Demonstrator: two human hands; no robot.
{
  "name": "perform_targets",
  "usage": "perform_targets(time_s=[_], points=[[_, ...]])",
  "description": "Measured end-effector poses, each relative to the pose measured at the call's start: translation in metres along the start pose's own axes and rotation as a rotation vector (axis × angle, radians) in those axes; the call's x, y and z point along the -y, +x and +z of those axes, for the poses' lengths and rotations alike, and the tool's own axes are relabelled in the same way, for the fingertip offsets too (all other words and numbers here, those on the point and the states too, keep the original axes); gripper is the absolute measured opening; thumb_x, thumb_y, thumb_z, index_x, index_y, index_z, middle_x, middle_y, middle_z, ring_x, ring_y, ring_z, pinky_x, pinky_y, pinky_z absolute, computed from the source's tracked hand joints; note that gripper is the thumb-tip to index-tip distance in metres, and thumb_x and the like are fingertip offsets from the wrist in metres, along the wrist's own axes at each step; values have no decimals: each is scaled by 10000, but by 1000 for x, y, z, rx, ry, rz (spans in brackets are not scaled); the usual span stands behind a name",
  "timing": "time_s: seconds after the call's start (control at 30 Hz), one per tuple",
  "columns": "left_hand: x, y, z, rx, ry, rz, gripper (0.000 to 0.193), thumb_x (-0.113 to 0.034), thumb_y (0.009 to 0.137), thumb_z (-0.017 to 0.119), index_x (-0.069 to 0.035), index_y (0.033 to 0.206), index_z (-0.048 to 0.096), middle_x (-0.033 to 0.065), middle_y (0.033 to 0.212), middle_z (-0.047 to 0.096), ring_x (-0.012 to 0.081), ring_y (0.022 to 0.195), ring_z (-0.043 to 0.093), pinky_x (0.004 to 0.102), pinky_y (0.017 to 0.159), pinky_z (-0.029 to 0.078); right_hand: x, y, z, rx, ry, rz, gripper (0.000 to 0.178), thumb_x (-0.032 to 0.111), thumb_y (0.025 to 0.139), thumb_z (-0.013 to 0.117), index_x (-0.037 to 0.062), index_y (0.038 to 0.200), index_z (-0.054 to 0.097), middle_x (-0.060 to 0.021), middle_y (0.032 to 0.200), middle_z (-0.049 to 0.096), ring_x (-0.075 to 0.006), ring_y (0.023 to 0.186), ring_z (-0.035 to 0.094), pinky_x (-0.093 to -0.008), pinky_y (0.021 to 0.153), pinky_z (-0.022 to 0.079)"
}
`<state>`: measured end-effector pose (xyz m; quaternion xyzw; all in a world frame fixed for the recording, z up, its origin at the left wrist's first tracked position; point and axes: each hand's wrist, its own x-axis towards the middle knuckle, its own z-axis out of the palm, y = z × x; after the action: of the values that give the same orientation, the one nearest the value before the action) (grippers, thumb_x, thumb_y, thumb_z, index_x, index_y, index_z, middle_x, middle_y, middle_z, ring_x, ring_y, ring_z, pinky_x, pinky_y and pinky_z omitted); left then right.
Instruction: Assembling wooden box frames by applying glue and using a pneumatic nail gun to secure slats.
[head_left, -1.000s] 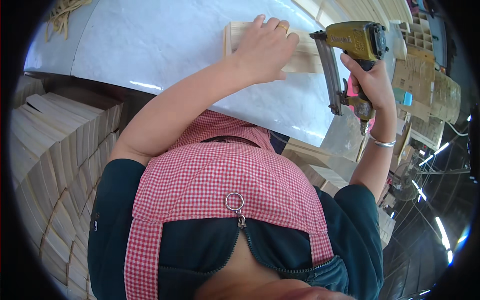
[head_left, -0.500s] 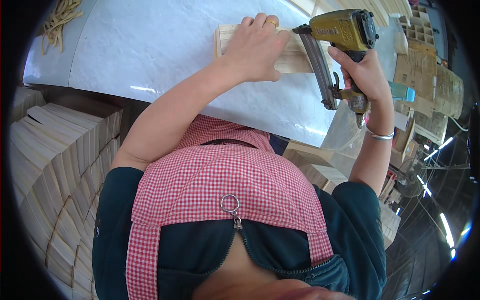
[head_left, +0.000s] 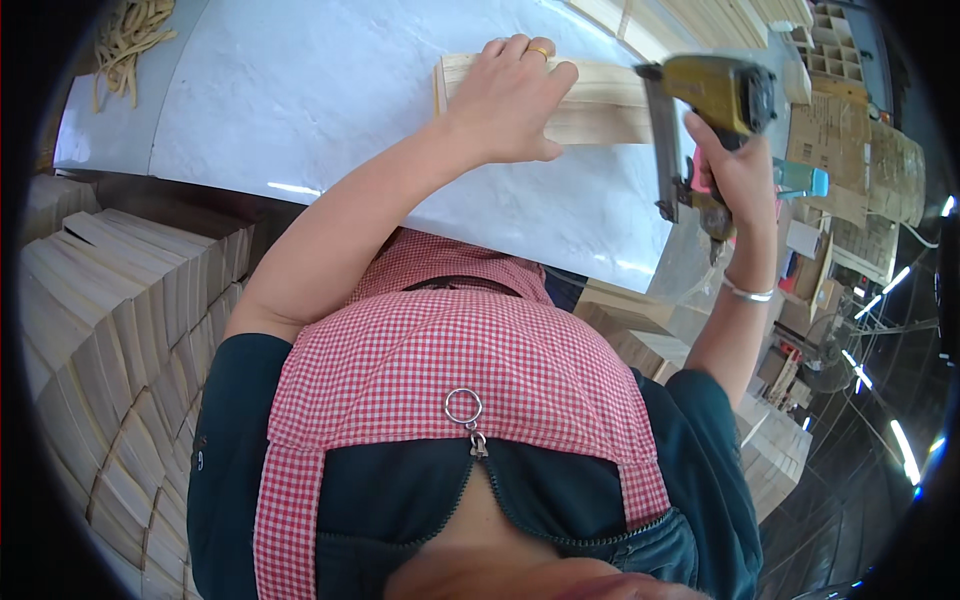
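Observation:
My left hand (head_left: pixel 508 105) spans a pale wooden piece (head_left: pixel 605 108), its fingers over the far edge and its thumb at the near edge. The wood looks like a flat box or stacked boards and lies on the table; its underside is hidden. In my right hand (head_left: pixel 745 180) is a yellow-and-black pneumatic nail gun (head_left: pixel 712 88), gripped by its handle. The gun is slightly blurred, with its nose near the right end of the wood and apart from it.
The pale marbled table (head_left: pixel 330 110) has a bundle of tan strips (head_left: pixel 130 45) at far left. Wooden strips (head_left: pixel 690 25) lie at the back right. Stacked wooden pieces (head_left: pixel 130 290) stand left below the table. Cardboard boxes (head_left: pixel 838 135) and a compartment rack (head_left: pixel 835 45) are at right.
My right hand has moved the nail gun to the right, off the wooden piece's right part, uncovering more of it. My left hand stays on the wood.

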<state>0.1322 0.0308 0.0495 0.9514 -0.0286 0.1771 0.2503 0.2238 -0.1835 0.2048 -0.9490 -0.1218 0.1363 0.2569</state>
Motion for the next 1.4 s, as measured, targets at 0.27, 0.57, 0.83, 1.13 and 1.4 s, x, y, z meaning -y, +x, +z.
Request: perform_targets(time_s=[0.27,0.57,0.83,1.13,1.4], points=[[26,-23,-83,43,-716,-406,517,-315,778,798,-85,1220,663,131,1198,674,266,1077,619,339,974,475,-181,-62,-11,-340,-310,63,487,158,855,641,-58,1282,555,-249,1069,691,-370,868,694,-421,751,546],[126,-158,-129,-599,-557,-916,363,-184,901,670,-33,1231,658,132,1233,678,266,1126,627,346,966,485,-309,-83,20,-408,-494,465,594,178,899,630,29,1451,468,-247,1249,665,-443,1096,659,-478,907,538],[41,-176,-116,-356,241,-390,383,-175,817,718,-65,1180,659,98,1274,619,283,1184,580,430,1056,413,-281,-62,42,-713,-411,216,549,203,900,666,9,1399,543,-243,1225,671,-432,1053,663,-455,941,522],[28,-161,-107,-197,440,-354,246,-128,839,590,-105,1076,654,94,1008,680,309,939,624,436,872,475,-129,-45,190,-307,104,-513,487,124,879,644,-76,1316,568,-247,1244,637,-402,1158,581,-446,1064,418],[-119,-196,-276,-899,880,-5,363,-30,686,646,-122,1035,609,39,965,605,259,904,554,413,891,436,-90,-59,218,-379,49,-641,417,128,857,647,-33,1239,606,-205,1134,658,-392,1085,584,-465,1002,441]])
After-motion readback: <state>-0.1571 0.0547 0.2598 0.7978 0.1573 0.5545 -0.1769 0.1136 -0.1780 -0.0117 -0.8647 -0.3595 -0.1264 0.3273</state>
